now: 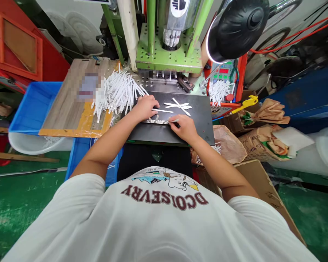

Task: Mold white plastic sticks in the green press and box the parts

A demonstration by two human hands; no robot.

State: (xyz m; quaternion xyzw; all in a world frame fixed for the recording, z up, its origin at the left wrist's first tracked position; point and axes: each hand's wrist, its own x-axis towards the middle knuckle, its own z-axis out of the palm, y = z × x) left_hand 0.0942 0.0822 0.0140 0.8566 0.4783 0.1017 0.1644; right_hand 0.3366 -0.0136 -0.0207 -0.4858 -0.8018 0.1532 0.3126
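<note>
My left hand (147, 107) is over the black metal plate (199, 127), fingers curled down. A thin white strip (163, 110) sticks out to the right from between its fingers. My right hand (183, 127) is closed in a pinch on the end of another small white strip (175, 120). Between both hands lies a narrow, shiny metal holder (157, 122), with small pieces along it too fine to make out. Several loose white strips (180, 105) lie crossed on the plate, just beyond my right hand.
A large heap of white strips (120, 91) rests on a taped wooden board (68, 109) at left. Behind the plate stands a green press (169, 63). A black lamp (240, 29) overhangs the right, above a control box (224, 71) with more strips. Blue bins (35, 105) stand left.
</note>
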